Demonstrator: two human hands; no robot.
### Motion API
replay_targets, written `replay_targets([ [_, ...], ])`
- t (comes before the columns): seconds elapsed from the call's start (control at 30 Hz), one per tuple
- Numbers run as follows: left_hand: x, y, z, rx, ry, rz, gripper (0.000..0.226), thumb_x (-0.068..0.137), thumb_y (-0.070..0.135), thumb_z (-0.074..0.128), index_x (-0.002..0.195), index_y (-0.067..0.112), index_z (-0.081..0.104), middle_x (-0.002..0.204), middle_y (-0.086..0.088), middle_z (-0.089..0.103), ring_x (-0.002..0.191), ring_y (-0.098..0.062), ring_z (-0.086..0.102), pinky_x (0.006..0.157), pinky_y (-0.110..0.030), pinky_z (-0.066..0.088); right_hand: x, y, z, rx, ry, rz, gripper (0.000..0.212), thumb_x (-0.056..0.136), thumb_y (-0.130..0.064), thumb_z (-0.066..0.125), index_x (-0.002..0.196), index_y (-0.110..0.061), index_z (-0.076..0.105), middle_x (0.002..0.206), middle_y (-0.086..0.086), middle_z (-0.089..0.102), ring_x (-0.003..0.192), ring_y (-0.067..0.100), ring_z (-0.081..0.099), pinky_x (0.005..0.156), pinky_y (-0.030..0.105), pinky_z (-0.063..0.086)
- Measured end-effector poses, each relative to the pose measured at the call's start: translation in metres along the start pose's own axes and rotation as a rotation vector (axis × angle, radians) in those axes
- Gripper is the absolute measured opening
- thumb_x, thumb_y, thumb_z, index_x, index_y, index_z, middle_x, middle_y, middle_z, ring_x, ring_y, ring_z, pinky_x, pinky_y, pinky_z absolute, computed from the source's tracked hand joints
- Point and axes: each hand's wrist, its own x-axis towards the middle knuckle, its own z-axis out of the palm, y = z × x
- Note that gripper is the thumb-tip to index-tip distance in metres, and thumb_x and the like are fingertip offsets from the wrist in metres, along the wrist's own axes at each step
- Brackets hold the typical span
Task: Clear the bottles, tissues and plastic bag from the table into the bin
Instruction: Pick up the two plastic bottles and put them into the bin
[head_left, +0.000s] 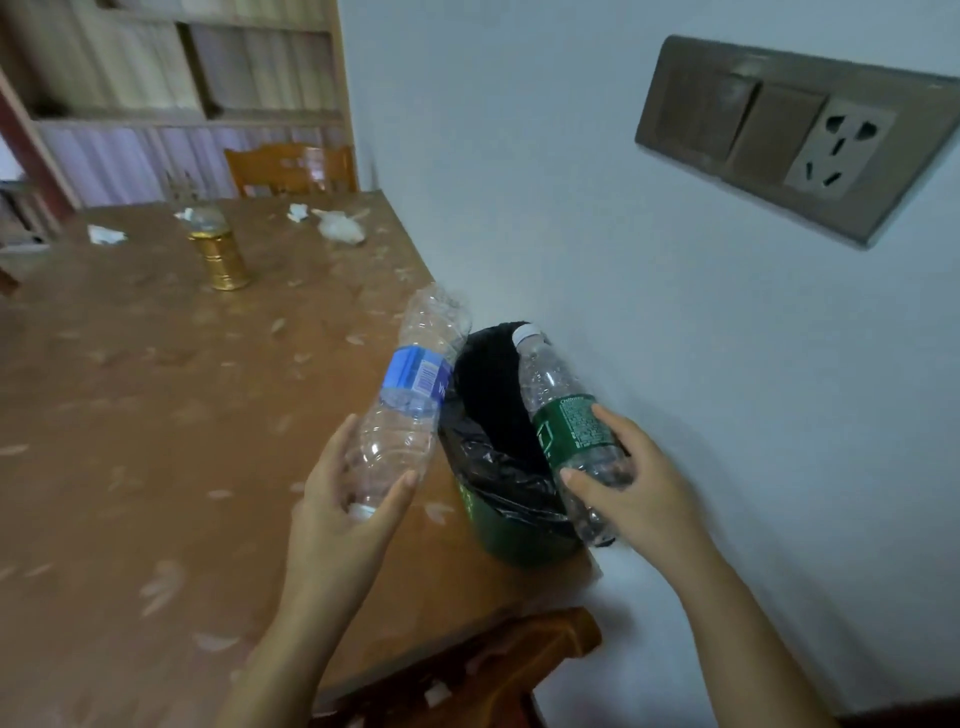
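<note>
My left hand (348, 512) grips an empty clear bottle with a blue label (410, 384), held upside down with its cap near my palm, at the table's right edge. My right hand (631, 486) holds a clear bottle with a green label (563, 421), white cap pointing up, over the bin. The green bin (511, 543), lined with a black bag, stands between the table and the wall, between both hands. Crumpled tissues (106, 235) (298, 212) and a clear plastic bag (340, 228) lie at the far end of the brown table (156, 415).
A gold-based glass ornament (221, 254) stands on the table's far half. A wooden chair (291, 169) sits behind the table, another chair's wooden back (519, 660) is near me. The white wall on the right carries a switch and socket panel (774, 135).
</note>
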Motion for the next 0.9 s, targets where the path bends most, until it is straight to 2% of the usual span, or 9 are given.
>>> replay_targets([
  [0.03,0.003,-0.001,0.0,0.001,0.015,-0.005,0.071,0.074,0.023,0.073,0.135,0.031,0.038,0.116,0.017,0.055,0.082,0.016,0.058,0.07,-0.017,0.044,0.007,-0.001,0.0,-0.034,-0.019,0.007,0.067,0.069,-0.031,0.076,0.127,-0.043,0.044,0.123,-0.003,0.054,0.101,0.013,0.057,0.084,0.032,0.05],
  [0.13,0.012,-0.004,-0.001,-0.001,0.036,-0.028,0.071,0.074,0.024,0.073,0.134,0.035,0.038,0.12,0.004,0.058,0.086,0.01,0.06,0.074,-0.021,0.045,0.027,-0.004,0.003,-0.056,-0.064,0.04,0.066,0.07,-0.032,0.076,0.127,-0.043,0.044,0.119,0.0,0.056,0.099,0.014,0.057,0.078,0.028,0.049],
  [0.33,0.022,-0.009,-0.007,0.037,0.026,-0.044,0.074,0.069,0.037,0.076,0.131,0.044,0.036,0.124,0.001,0.056,0.093,0.0,0.062,0.086,-0.034,0.049,0.059,-0.012,0.01,-0.052,-0.128,0.087,0.065,0.071,-0.033,0.076,0.128,-0.038,0.045,0.124,-0.003,0.053,0.105,0.018,0.056,0.087,0.033,0.048],
  [0.43,0.029,-0.011,-0.012,0.057,0.017,-0.048,0.072,0.071,0.037,0.074,0.131,0.045,0.035,0.124,0.002,0.057,0.091,0.003,0.061,0.081,-0.027,0.048,0.068,-0.018,0.016,-0.107,-0.143,0.091,0.059,0.075,-0.03,0.073,0.128,-0.032,0.047,0.113,-0.005,0.05,0.095,0.014,0.052,0.068,0.022,0.041],
  [0.5,0.033,-0.012,-0.013,0.056,0.021,-0.046,0.073,0.069,0.039,0.072,0.132,0.045,0.035,0.125,0.004,0.056,0.092,0.003,0.06,0.078,-0.023,0.046,0.071,-0.019,0.021,-0.152,-0.127,0.079,0.05,0.077,-0.029,0.071,0.123,-0.027,0.052,0.112,-0.002,0.055,0.092,0.014,0.053,0.064,0.02,0.039],
  [0.6,0.035,-0.013,-0.013,0.057,0.009,-0.038,0.073,0.07,0.04,0.071,0.132,0.044,0.034,0.125,0.004,0.055,0.096,-0.001,0.06,0.077,-0.022,0.045,0.067,-0.016,0.025,-0.162,-0.111,0.087,0.042,0.08,-0.029,0.069,0.119,-0.025,0.056,0.11,-0.002,0.056,0.1,0.014,0.054,0.075,0.022,0.038],
  [0.7,0.038,-0.012,-0.009,0.064,-0.028,-0.02,0.073,0.072,0.038,0.071,0.134,0.042,0.033,0.127,0.003,0.054,0.098,-0.003,0.06,0.082,-0.027,0.048,0.059,-0.015,0.026,-0.17,-0.105,0.104,0.041,0.082,-0.031,0.066,0.121,-0.027,0.054,0.113,-0.004,0.054,0.107,0.012,0.05,0.076,0.023,0.036],
  [0.8,0.042,-0.009,-0.003,0.038,-0.079,0.007,0.075,0.067,0.047,0.069,0.133,0.045,0.033,0.13,0.003,0.052,0.106,-0.009,0.058,0.09,-0.038,0.049,0.05,-0.016,0.025,-0.169,-0.068,0.073,0.042,0.083,-0.032,0.065,0.123,-0.027,0.053,0.121,-0.004,0.054,0.105,0.007,0.048,0.078,0.023,0.036],
  [0.9,0.046,-0.01,0.003,0.029,-0.149,0.025,0.075,0.066,0.054,0.071,0.131,0.05,0.033,0.131,0.005,0.052,0.112,-0.013,0.056,0.094,-0.04,0.047,0.042,-0.014,0.02,-0.17,-0.022,0.021,0.044,0.082,-0.033,0.065,0.124,-0.028,0.052,0.123,-0.005,0.055,0.102,0.003,0.046,0.081,0.022,0.035],
])
